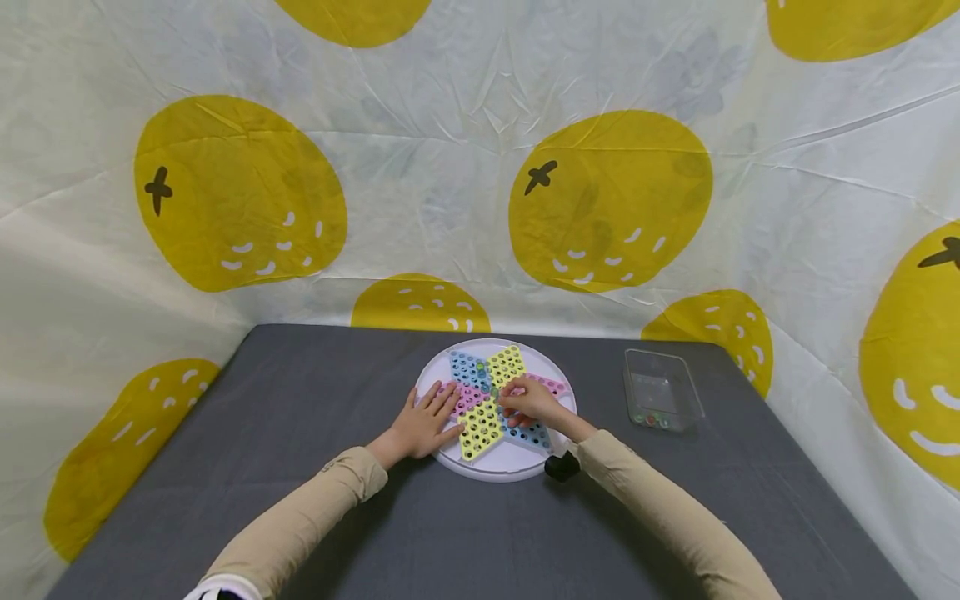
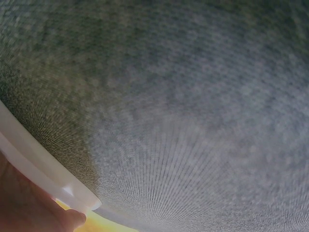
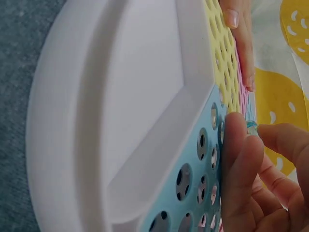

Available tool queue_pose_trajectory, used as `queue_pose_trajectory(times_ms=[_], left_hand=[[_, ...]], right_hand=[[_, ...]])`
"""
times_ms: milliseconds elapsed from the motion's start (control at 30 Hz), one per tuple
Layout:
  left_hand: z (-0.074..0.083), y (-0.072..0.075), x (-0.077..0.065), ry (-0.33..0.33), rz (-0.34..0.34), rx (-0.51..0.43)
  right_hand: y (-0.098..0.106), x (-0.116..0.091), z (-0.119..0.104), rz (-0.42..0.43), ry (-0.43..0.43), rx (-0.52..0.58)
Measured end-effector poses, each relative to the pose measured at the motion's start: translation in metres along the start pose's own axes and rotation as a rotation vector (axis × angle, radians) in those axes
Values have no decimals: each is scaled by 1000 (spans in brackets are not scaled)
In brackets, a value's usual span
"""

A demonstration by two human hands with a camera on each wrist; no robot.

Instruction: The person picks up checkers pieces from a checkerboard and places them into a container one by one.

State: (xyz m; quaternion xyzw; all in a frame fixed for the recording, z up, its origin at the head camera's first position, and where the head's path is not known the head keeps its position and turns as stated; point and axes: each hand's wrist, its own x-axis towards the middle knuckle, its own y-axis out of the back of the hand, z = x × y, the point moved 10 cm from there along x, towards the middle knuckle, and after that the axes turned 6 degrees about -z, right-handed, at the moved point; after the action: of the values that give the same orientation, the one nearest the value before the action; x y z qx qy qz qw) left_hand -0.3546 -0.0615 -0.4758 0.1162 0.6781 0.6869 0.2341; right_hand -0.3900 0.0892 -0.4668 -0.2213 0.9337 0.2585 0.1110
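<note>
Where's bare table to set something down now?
Bare: dark grey cloth-covered table left of the round white plastic board, plus the strip between board and clear rectangular plastic box. Crowded: the board's multicoloured star, where the left hand, right hand and small greenish marbles are.

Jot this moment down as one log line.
left hand: resting on game board | right hand: at marble, grip unclear | clear box: right of board, more marbles inside

Two hands show, one left hand (image 1: 425,425) and one right hand (image 1: 534,402), with two sleeves (image 1: 288,521). There is one round board (image 1: 495,475) bearing six star points: two yellow (image 1: 480,430), two blue (image 1: 530,437), two pink (image 1: 552,386). One surface (image 1: 450,542) carries one clear tray (image 1: 654,386); several marbles (image 1: 651,421) are too small to count. Eight yellow fruit prints (image 1: 611,200) show behind.
</note>
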Motion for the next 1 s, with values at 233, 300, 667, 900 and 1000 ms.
queue_pose_trajectory(times_ms=[233, 300, 667, 900, 1000], left_hand=[[0, -1, 0, -1, -2, -6], [0, -1, 0, -1, -6, -8], [-4, -6, 4, 12, -15, 16], [-3, -4, 3, 9, -18, 12], [-2, -3, 3, -1, -6, 7]], right_hand=[[0, -9, 0, -24, -11, 24], [2, -11, 1, -21, -18, 15], [19, -20, 4, 47, -20, -28], [25, -27, 6, 34, -22, -29], [27, -29, 8, 25, -16, -26]])
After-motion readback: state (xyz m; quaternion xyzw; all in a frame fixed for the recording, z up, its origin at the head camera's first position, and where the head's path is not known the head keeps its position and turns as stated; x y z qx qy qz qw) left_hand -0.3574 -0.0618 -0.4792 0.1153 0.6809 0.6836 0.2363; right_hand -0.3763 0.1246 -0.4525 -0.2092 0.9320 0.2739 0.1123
